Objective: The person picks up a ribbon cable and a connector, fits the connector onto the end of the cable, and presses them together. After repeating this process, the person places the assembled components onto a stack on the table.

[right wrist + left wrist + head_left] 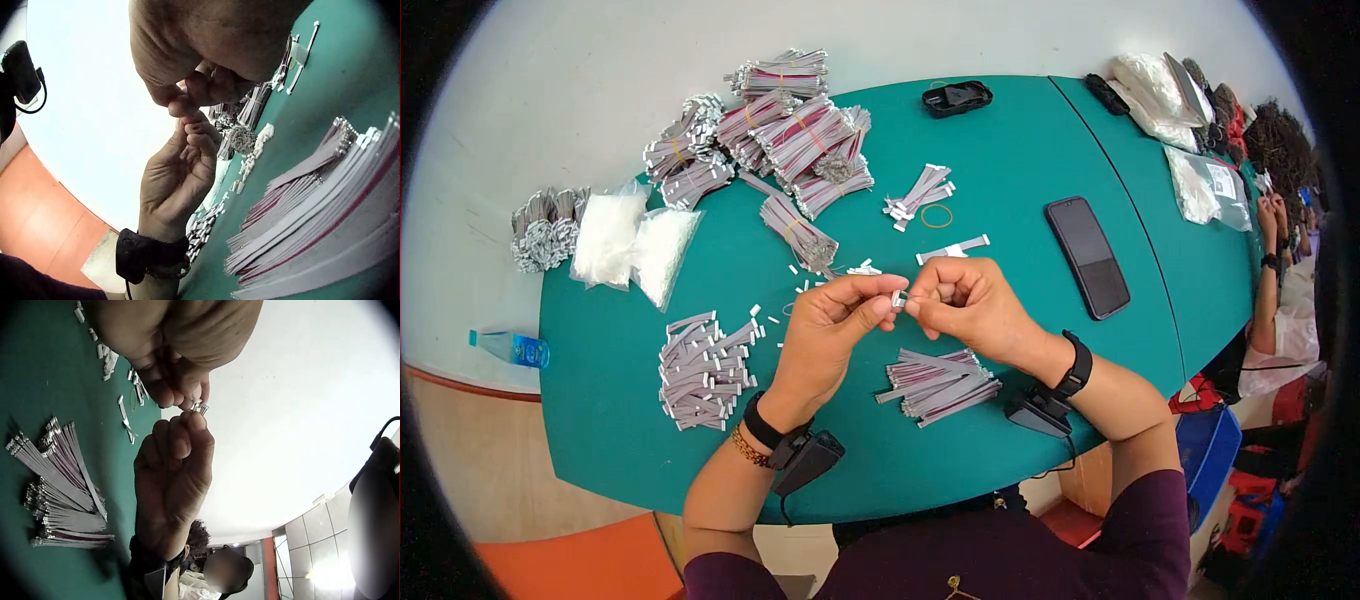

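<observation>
Both hands meet at chest height over the green table (850, 470). My left hand (822, 330) pinches a small white plastic connector (898, 299) between thumb and forefinger. Facing it, my right hand (975, 312) pinches a short ribbon cable, and in the left wrist view its metal-tipped wire ends (204, 409) stick out right at the connector. Fingers hide most of the cable. Below the right hand lies a loose pile of grey ribbon cables (940, 385). Left of the left hand is a pile of cables with white connectors (705, 370).
Banded cable bundles (800, 135) are heaped at the back left, beside bags of white connectors (610, 235). Loose connectors (247, 159) lie beyond the hands. A phone (1088, 255) is at the right, a black case (957, 98) at the back. Another person's arm (1267, 270) shows far right.
</observation>
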### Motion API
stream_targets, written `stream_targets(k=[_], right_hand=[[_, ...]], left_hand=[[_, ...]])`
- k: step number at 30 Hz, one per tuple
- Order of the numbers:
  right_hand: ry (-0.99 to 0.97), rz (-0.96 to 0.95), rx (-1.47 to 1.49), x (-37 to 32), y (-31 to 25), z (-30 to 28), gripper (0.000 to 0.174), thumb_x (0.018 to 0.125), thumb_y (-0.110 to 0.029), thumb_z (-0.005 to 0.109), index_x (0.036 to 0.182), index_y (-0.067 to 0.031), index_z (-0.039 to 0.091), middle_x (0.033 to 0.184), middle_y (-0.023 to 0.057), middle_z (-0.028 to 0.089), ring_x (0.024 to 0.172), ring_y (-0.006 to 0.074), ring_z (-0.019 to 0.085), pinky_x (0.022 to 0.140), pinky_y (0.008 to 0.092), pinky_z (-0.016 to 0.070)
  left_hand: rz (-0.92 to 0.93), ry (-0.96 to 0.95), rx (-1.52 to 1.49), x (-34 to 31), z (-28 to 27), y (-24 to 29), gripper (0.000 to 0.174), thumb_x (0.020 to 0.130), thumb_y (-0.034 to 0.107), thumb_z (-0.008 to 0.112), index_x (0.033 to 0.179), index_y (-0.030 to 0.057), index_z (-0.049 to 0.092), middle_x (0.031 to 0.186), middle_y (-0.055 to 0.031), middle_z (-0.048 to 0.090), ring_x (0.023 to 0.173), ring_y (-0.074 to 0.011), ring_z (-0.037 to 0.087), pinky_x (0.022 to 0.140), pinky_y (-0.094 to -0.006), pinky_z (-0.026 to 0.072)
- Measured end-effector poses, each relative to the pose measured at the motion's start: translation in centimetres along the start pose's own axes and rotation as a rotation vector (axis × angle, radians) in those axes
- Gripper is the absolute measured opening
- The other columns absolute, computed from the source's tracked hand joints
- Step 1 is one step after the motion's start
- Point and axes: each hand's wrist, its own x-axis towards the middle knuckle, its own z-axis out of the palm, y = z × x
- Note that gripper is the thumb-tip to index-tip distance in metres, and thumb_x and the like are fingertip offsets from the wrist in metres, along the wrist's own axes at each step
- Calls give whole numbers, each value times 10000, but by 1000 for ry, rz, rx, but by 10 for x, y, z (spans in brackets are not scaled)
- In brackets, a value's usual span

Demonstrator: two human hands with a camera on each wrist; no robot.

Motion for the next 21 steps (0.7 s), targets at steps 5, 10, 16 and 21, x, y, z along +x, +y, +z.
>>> stream_targets(k=[5,10,16,21], right_hand=[[6,-1,-4,0,0,0,97,871,-96,617,817,-30,572,685,-19,591,575,19,517,488,170,373],[26,-6,-9,0,0,2,106,870,-105,620,811,-31,573,676,-24,588,567,16,512,481,170,364],[18,1,-29,0,0,0,125,877,-121,619,799,-37,568,647,-26,575,557,11,503,466,172,347],[40,-1,-11,0,-2,2,112,871,-89,618,784,-39,568,622,-18,564,545,12,497,458,178,322]], left_hand=[[4,1,13,0,-1,0,203,868,62,612,1053,-13,643,848,-24,620,758,-85,550,722,-222,449],[11,4,25,0,0,0,203,864,57,615,1053,-11,647,843,-24,622,754,-85,550,719,-221,452],[11,10,37,0,0,-1,207,859,58,622,1052,-8,652,844,-32,627,756,-86,554,718,-222,454],[16,12,14,0,1,-1,214,858,63,624,1058,-9,648,856,-38,633,765,-91,561,725,-225,457]])
